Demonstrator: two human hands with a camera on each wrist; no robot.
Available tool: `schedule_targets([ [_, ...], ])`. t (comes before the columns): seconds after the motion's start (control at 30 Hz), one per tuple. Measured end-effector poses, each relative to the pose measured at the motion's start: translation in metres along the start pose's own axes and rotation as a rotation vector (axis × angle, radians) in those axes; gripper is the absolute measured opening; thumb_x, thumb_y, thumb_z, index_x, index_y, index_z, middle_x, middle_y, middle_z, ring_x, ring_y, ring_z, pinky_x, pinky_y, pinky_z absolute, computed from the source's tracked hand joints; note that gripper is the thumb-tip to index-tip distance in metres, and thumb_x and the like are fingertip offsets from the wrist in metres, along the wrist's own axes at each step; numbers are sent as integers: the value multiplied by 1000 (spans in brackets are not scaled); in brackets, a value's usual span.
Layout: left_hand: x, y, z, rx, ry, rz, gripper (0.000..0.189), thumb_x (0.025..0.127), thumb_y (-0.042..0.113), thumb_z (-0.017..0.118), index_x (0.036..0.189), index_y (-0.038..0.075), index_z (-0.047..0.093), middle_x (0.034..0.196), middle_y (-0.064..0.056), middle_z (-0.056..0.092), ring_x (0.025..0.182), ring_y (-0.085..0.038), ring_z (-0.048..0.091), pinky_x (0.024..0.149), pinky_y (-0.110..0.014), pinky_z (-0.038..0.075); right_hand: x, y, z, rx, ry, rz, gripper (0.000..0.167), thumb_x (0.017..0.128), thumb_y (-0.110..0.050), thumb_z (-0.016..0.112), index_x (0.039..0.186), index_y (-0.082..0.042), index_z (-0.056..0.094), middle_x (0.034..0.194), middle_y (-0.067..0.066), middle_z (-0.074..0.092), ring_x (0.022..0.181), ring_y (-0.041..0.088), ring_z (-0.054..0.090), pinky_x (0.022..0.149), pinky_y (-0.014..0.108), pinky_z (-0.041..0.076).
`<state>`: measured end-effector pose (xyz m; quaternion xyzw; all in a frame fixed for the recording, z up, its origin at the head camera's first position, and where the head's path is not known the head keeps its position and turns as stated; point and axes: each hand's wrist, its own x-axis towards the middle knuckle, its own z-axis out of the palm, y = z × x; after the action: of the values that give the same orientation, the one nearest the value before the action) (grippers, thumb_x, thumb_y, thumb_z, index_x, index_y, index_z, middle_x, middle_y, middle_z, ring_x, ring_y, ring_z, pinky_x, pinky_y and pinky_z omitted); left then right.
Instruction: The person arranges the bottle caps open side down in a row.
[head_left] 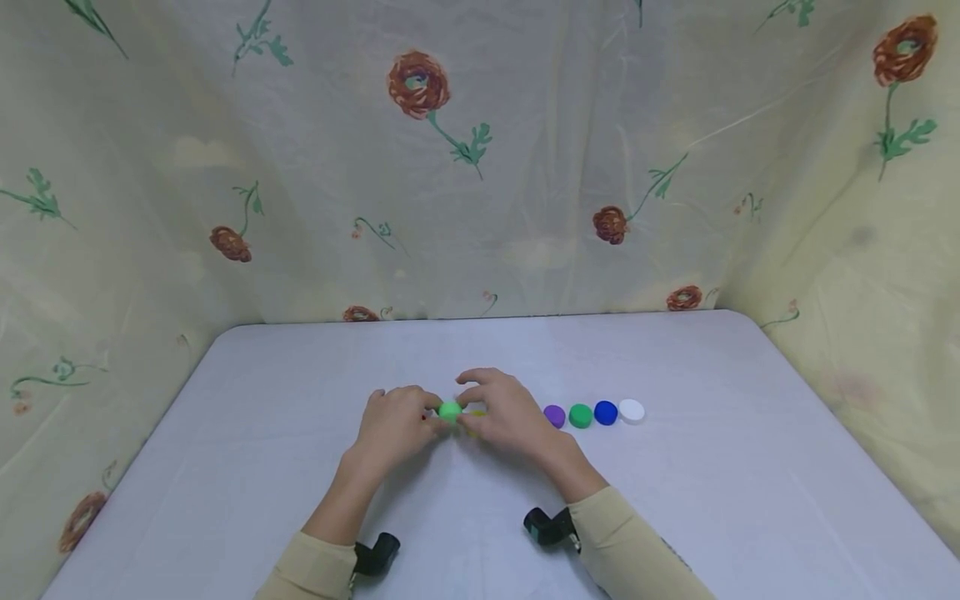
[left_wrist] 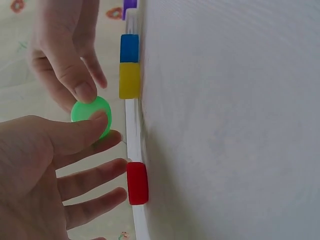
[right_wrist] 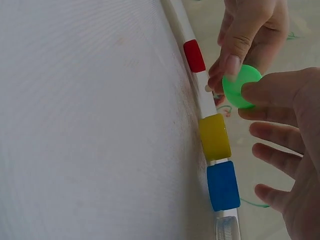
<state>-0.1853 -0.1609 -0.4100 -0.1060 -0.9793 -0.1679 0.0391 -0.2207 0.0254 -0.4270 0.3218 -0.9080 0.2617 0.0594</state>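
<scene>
A light green round plastic cap (head_left: 450,412) is held above the white table between both hands. My left hand (head_left: 393,427) pinches its left edge between thumb and index finger. From the other side my right hand (head_left: 508,410) pinches the same cap, its other fingers spread apart. Below the hands, a red cap (left_wrist: 138,183) stands on the table near the left fingers. A yellow cap (right_wrist: 215,137) and a blue cap (right_wrist: 223,185) sit side by side under the right hand. In the head view the hands mostly hide these caps.
Right of the hands a row continues with a purple cap (head_left: 554,416), a green cap (head_left: 581,416), a dark blue cap (head_left: 606,412) and a white cap (head_left: 632,411). A clear ribbed cap (right_wrist: 228,229) follows the blue one. Flowered curtains (head_left: 525,167) surround the table (head_left: 750,500).
</scene>
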Motion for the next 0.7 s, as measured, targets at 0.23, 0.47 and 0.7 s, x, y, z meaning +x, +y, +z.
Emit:
schedule_targets([
  [0.23, 1, 0, 1, 21, 22, 17, 25, 80, 31, 83, 101, 18, 79, 104, -1, 75, 101, -23, 69, 106, -65, 37, 1, 0, 2, 198, -41, 128, 16, 87, -20, 71, 93, -7, 78, 134, 5, 63, 135, 29, 51, 115, 47, 38],
  [0.47, 2, 2, 2, 49, 48, 31, 29, 79, 33, 84, 104, 18, 78, 106, -2, 75, 105, -26, 68, 107, -67, 35, 2, -1, 3, 330, -65, 220, 17, 90, -19, 66, 93, -6, 76, 135, 6, 63, 136, 30, 51, 114, 50, 39],
  [0.7, 1, 5, 1, 58, 70, 46, 32, 79, 33, 84, 108, 20, 77, 110, -2, 75, 108, -27, 68, 107, -68, 35, 2, 0, 3, 376, -85, 261, 20, 92, -21, 63, 95, -6, 76, 135, 7, 62, 136, 31, 50, 113, 50, 40],
])
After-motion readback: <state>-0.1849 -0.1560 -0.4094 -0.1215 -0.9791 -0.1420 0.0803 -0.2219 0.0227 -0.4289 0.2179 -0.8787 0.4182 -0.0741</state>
